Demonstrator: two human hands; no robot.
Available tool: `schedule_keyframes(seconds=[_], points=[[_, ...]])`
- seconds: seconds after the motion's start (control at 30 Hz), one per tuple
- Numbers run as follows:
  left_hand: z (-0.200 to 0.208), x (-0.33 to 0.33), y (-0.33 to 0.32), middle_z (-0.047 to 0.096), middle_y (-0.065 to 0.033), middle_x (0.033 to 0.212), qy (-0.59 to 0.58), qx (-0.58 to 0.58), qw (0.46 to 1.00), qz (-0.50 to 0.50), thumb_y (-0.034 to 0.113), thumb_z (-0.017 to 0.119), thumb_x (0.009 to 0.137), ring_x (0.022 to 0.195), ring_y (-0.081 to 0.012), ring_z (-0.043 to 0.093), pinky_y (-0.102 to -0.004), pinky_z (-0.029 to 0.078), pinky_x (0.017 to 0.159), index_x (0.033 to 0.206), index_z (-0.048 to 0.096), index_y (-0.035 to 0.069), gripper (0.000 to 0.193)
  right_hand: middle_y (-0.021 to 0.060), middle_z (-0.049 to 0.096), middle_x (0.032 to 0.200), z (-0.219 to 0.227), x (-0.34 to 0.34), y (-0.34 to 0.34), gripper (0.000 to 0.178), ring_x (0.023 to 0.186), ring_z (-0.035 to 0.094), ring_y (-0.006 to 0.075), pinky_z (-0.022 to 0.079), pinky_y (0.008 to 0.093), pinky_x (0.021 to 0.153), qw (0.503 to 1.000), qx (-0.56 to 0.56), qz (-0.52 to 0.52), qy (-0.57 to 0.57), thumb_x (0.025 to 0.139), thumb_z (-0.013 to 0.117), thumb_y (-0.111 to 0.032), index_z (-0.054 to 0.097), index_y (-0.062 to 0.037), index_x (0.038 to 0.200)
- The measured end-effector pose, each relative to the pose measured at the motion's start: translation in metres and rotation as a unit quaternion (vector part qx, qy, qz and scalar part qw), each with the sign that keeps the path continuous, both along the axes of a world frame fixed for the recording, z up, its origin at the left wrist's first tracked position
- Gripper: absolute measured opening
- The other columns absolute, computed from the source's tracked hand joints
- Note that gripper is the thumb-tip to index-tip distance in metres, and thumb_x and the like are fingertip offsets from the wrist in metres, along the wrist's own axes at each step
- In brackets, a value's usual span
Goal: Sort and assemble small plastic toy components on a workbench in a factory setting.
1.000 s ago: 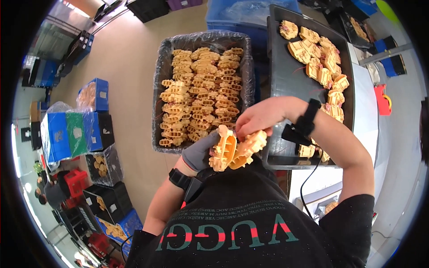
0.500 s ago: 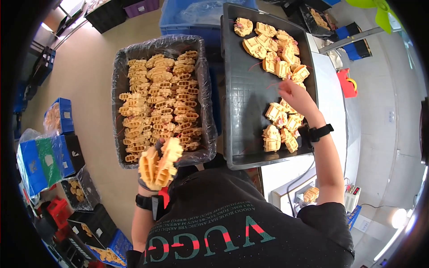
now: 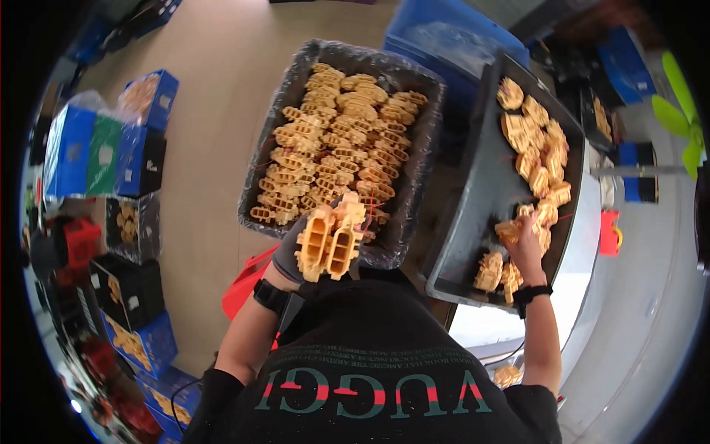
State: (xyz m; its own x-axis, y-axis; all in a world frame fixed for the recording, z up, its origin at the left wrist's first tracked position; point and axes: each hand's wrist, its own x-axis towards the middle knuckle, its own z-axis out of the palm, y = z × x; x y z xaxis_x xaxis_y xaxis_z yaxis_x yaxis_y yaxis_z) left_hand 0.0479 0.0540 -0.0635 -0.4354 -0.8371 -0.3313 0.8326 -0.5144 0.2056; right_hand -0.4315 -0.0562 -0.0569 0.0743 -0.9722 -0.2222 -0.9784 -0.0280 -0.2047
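You are holding two tan, ribbed plastic housings [image 3: 316, 240] side by side in your grey-gloved left hand [image 3: 287, 255], which is closing around them from behind and below, with their slotted compartments facing up toward you. That hand is hovering left of the shallow black plastic tray [image 3: 481, 196]. Your bare right hand [image 3: 526, 248] is reaching down into the tray, toward its right side and nearer end, and its fingers are touching a tan plastic piece [image 3: 509, 231] there; the fingertips are partly hidden among the parts, so you cannot tell from this view whether they are gripping it or only resting on it. More loose tan plastic parts [image 3: 534, 148] are lying in a curved band along the tray's right side, some showing thin red wires. Left of the tray, a deep dark crate lined with clear plastic film [image 3: 423, 155] is holding close-packed rows of similar tan ribbed parts [image 3: 344, 163]. A large blue plastic bin [image 3: 414, 33] is standing just left of the tray's far end, and a white tabletop [image 3: 584, 270] is showing along the tray's right edge.
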Motion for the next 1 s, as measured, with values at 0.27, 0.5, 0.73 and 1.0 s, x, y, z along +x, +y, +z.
schedule_keyframes(seconds=[0.27, 0.5, 0.73, 1.0], points=[[-0.007, 0.028, 0.02, 0.055, -0.01, 0.127, -0.091, -0.046, 0.988, 0.12, 0.021, 0.038, 0.101, 0.114, -0.0217, 0.057, -0.0386, 0.048, 0.097, 0.136, 0.039, 0.007, 0.038, 0.0166, 0.057, 0.111, 0.084, 0.095, -0.009, 0.05, 0.085, 0.067, 0.0216, 0.058, 0.0292, 0.062, 0.935, 0.014, -0.145, -0.324, 0.086, 0.066, -0.005, 0.039, -0.0046, 0.128], [0.018, 0.043, 0.008, 0.056, -0.0119, 0.127, -0.106, -0.086, 0.972, 0.191, 0.028, 0.05, 0.097, 0.116, -0.0245, 0.056, -0.0382, 0.045, 0.102, 0.131, 0.047, 0.002, 0.042, 0.0106, 0.058, 0.109, 0.142, 0.282, 0.013, 0.054, 0.094, 0.061, 0.0146, 0.052, 0.0294, 0.084, 0.869, 0.147, 0.083, -0.466, 0.088, 0.065, -0.006, 0.035, -0.0037, 0.134], [0.014, 0.069, 0.013, 0.055, -0.0115, 0.128, -0.154, -0.111, 0.968, 0.164, 0.019, 0.043, 0.099, 0.119, -0.0205, 0.054, -0.0363, 0.044, 0.103, 0.136, 0.042, 0.003, 0.04, 0.0165, 0.058, 0.106, 0.14, 0.368, 0.022, 0.053, 0.085, 0.065, 0.0165, 0.054, 0.0283, 0.07, 0.909, 0.177, 0.119, -0.359, 0.09, 0.065, -0.017, 0.037, 0.0032, 0.131], [-0.008, 0.08, 0.021, 0.046, -0.0137, 0.14, 0.185, -0.064, 0.969, 0.152, 0.035, 0.051, 0.096, 0.127, -0.0273, 0.048, -0.0437, 0.04, 0.107, 0.142, 0.035, 0.007, 0.056, 0.0127, 0.058, 0.1, 0.112, 0.396, 0.036, 0.048, 0.085, 0.056, 0.0163, 0.048, 0.0283, 0.075, 0.889, 0.171, 0.101, -0.412, 0.096, 0.057, -0.025, 0.041, 0.0023, 0.131]])
